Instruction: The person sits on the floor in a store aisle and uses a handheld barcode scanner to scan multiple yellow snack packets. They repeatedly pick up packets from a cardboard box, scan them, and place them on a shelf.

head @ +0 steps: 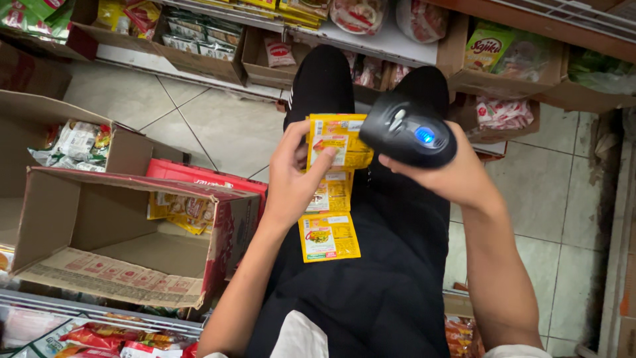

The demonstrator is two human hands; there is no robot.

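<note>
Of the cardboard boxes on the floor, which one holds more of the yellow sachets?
The open box with the red printed side, beside the left hand; yellow sachets lie inside. The others hold differently coloured packets.

Pale tiled floor [225, 126]; stocked shelves [371, 40]; open cardboard boxes [99, 219] alongside.

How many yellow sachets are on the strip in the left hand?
3 show. The top sachet is pinched by the left hand, beside the scanner in the right hand. The middle sachet and bottom sachet hang below. More may be hidden.

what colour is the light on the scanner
Blue; the small light on the black scanner shows best in the head view.
</note>
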